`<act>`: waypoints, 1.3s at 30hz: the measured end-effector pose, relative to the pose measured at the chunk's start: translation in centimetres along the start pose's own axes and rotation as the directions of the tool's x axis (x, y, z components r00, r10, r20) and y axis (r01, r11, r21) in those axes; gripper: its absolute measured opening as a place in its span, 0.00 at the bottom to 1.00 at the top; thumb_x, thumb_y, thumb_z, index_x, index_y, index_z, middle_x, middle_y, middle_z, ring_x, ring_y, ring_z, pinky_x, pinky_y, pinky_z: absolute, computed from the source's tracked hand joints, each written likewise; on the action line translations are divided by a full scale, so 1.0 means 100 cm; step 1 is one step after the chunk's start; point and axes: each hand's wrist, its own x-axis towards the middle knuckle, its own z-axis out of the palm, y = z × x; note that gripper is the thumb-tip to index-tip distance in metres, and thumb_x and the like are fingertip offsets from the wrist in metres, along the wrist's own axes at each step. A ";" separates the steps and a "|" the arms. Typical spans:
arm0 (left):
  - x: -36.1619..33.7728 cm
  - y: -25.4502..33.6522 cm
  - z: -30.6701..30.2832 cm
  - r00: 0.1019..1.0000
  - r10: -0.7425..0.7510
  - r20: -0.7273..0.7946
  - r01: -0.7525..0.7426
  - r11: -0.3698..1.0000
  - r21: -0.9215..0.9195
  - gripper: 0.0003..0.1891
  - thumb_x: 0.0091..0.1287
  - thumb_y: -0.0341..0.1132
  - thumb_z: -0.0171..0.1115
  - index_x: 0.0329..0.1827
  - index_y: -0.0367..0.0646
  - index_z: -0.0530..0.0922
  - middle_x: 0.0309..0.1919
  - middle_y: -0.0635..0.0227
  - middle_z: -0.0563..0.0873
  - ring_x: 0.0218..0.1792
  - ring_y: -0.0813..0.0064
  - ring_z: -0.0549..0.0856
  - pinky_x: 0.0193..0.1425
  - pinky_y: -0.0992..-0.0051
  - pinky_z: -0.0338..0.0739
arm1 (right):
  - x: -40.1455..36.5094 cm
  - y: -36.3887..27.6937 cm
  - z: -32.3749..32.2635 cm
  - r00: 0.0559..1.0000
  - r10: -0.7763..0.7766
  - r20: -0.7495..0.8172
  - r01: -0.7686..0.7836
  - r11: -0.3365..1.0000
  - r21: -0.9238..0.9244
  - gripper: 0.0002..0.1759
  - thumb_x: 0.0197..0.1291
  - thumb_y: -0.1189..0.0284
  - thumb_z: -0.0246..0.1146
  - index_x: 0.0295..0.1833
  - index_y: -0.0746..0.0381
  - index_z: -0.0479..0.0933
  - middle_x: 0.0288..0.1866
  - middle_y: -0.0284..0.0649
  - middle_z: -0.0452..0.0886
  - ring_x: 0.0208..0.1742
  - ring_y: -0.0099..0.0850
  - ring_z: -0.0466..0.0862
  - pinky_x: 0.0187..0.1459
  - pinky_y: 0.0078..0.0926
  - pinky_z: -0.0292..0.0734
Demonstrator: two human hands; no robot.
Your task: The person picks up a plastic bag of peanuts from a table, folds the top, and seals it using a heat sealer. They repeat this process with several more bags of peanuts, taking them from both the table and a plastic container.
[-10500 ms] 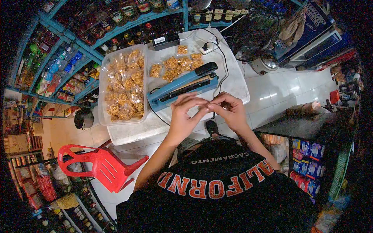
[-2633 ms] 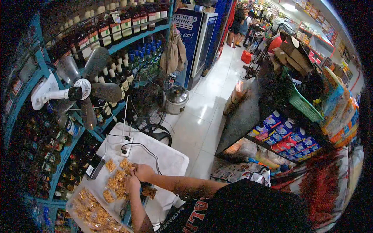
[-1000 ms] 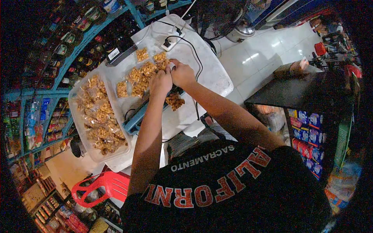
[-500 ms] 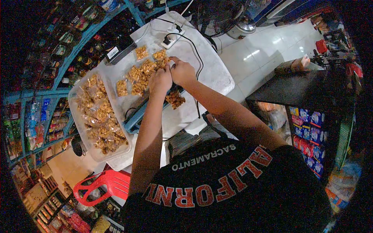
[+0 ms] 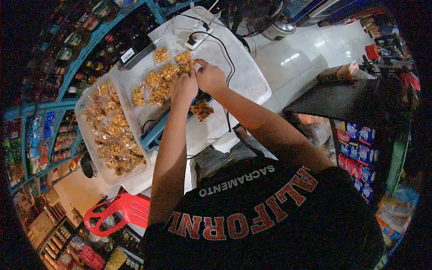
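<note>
My left hand (image 5: 184, 87) and my right hand (image 5: 210, 77) meet above the far end of a long blue bar-shaped device, apparently a bag sealer (image 5: 155, 134). Both hands have their fingers closed, pinching what seems to be the clear plastic top of a small bag of nuts (image 5: 201, 110); the fingers hide most of that plastic. The bag's filled part lies on the near side of the blue device, below my wrists. Just beyond my fingers lie several filled bags of nuts (image 5: 161, 81) in a cluster on the white table (image 5: 249, 85).
A clear plastic tub (image 5: 78, 117) full of bagged nuts stands at the left. Behind are a dark box (image 5: 137, 56) and a white power strip (image 5: 197, 41) with black cables. A red plastic chair (image 5: 135, 209), bottle shelves and a dark counter (image 5: 333, 101) surround the table.
My hands stay together at the same spot, with only slight finger movement. The view has shifted a little, so the table and tub sit slightly further left and up.
</note>
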 end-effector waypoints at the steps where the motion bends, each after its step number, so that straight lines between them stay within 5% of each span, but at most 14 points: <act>1: 0.001 0.000 0.001 1.000 0.000 0.000 0.000 1.000 0.000 0.32 0.65 0.53 0.28 0.38 0.32 0.76 0.42 0.45 0.77 0.47 0.50 0.75 0.54 0.60 0.66 | -0.001 -0.001 -0.002 1.000 0.001 -0.005 -0.001 1.000 0.028 0.17 0.49 0.71 0.49 0.46 0.54 0.73 0.27 0.52 0.78 0.30 0.48 0.79 0.34 0.42 0.74; 4: -0.002 0.000 -0.002 0.999 0.008 0.046 -0.010 0.998 0.055 0.28 0.66 0.50 0.29 0.45 0.36 0.74 0.43 0.48 0.77 0.46 0.52 0.76 0.52 0.59 0.67 | 0.004 0.004 0.007 1.000 -0.017 -0.022 0.017 0.999 -0.031 0.17 0.49 0.71 0.49 0.46 0.54 0.74 0.27 0.52 0.78 0.30 0.48 0.79 0.34 0.42 0.74; 6: -0.011 0.001 -0.006 0.980 0.198 -0.001 -0.194 0.960 0.201 0.22 0.66 0.45 0.31 0.52 0.43 0.70 0.43 0.51 0.77 0.45 0.52 0.76 0.50 0.59 0.68 | 0.002 0.005 0.007 1.000 -0.003 0.001 0.003 0.999 -0.035 0.16 0.50 0.70 0.50 0.46 0.55 0.74 0.28 0.51 0.78 0.30 0.48 0.79 0.35 0.42 0.74; 9: -0.014 0.007 -0.013 0.987 0.153 0.037 -0.158 0.968 0.194 0.20 0.66 0.41 0.32 0.56 0.47 0.66 0.43 0.52 0.77 0.44 0.52 0.76 0.49 0.59 0.69 | 0.000 0.000 0.001 1.000 0.011 0.010 -0.011 0.999 -0.032 0.16 0.51 0.67 0.50 0.46 0.55 0.74 0.29 0.51 0.78 0.30 0.48 0.79 0.35 0.42 0.74; 22: 0.003 -0.004 0.005 1.000 0.007 0.021 -0.007 1.000 -0.011 0.31 0.64 0.53 0.29 0.41 0.34 0.76 0.46 0.46 0.75 0.47 0.50 0.75 0.54 0.60 0.66 | -0.002 -0.004 -0.005 0.998 0.023 0.052 -0.024 1.000 0.011 0.18 0.53 0.60 0.49 0.47 0.55 0.72 0.33 0.52 0.79 0.36 0.47 0.80 0.38 0.42 0.74; 25: -0.002 0.001 -0.005 0.998 -0.012 0.069 0.009 0.999 0.046 0.25 0.65 0.47 0.32 0.48 0.37 0.72 0.45 0.48 0.76 0.45 0.51 0.76 0.52 0.59 0.67 | -0.002 -0.005 -0.005 0.999 0.033 0.039 -0.033 0.999 0.019 0.17 0.50 0.69 0.49 0.47 0.52 0.72 0.32 0.51 0.78 0.35 0.47 0.79 0.37 0.42 0.73; 27: -0.013 0.004 -0.012 0.985 0.163 0.061 -0.173 0.959 0.226 0.20 0.65 0.41 0.35 0.54 0.41 0.67 0.44 0.51 0.77 0.44 0.54 0.78 0.49 0.60 0.70 | -0.003 -0.006 -0.005 0.999 0.031 0.035 -0.031 1.000 -0.004 0.17 0.50 0.69 0.49 0.47 0.52 0.73 0.32 0.51 0.78 0.34 0.47 0.79 0.37 0.42 0.74; 30: -0.014 0.007 -0.014 0.986 0.158 0.050 -0.166 0.948 0.272 0.19 0.65 0.37 0.36 0.58 0.45 0.63 0.42 0.54 0.78 0.43 0.56 0.78 0.47 0.60 0.71 | -0.003 -0.007 -0.005 0.999 0.036 0.031 -0.035 0.999 -0.019 0.17 0.50 0.69 0.48 0.47 0.52 0.73 0.32 0.51 0.78 0.34 0.47 0.79 0.37 0.41 0.74; 39: -0.012 0.003 -0.009 0.987 0.154 0.043 -0.159 0.961 0.227 0.20 0.66 0.41 0.32 0.57 0.44 0.64 0.46 0.55 0.76 0.46 0.56 0.76 0.51 0.61 0.69 | -0.004 -0.008 -0.008 0.999 0.004 0.032 -0.003 1.000 -0.018 0.18 0.50 0.70 0.48 0.48 0.52 0.72 0.31 0.51 0.78 0.33 0.47 0.79 0.36 0.42 0.74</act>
